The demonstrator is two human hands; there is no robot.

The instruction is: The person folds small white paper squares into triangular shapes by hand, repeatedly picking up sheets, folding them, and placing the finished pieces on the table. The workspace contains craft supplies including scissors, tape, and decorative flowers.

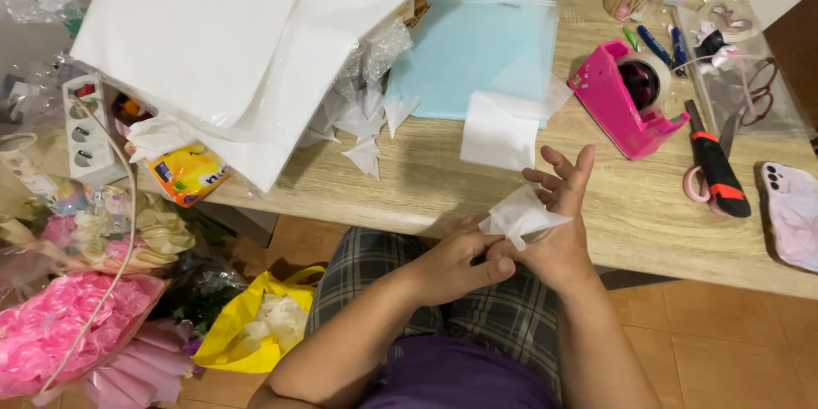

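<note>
Head view. Small folded piece of white tissue paper (520, 215) sits at the wooden table's (630, 213) near edge, against the right hand's (558, 221) palm side, pinched there by the left hand (456, 268) from below. Right hand upright, fingers loosely spread; left hand curled, thumb and fingers closed on the paper. Both forearms rise from the lap. Pink tape dispenser (626, 98) lies beyond the paper; bare tabletop between.
</note>
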